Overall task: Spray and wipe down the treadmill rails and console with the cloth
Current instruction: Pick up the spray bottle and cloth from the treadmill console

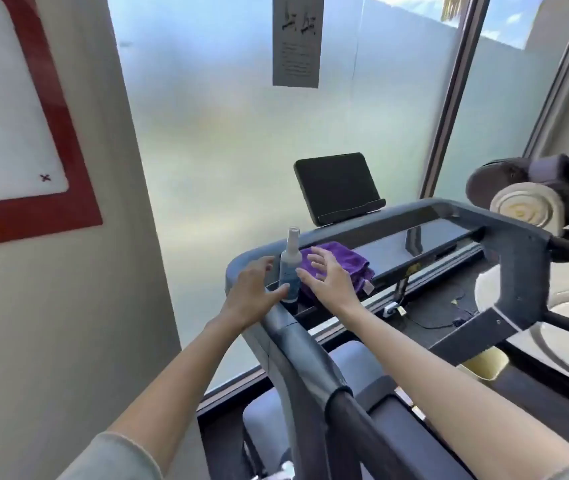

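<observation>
A white spray bottle (290, 266) stands upright at the left corner of the treadmill console (425, 233). A folded purple cloth (348, 259) lies just right of it on the console. My left hand (253, 289) hovers left of the bottle, fingers spread, thumb tip close to the bottle's base. My right hand (328, 277) hovers over the cloth's near edge with fingers spread, holding nothing. The grey left rail (305, 344) runs from the console toward me between my forearms. A dark screen (336, 187) stands tilted behind the console.
A frosted glass wall is straight ahead, with a beige wall and red-framed board at left. The right rail (518, 271) bends around the console's far side. Padded gym equipment (532, 199) sits at the right, and a yellow cup (483, 365) below the right rail.
</observation>
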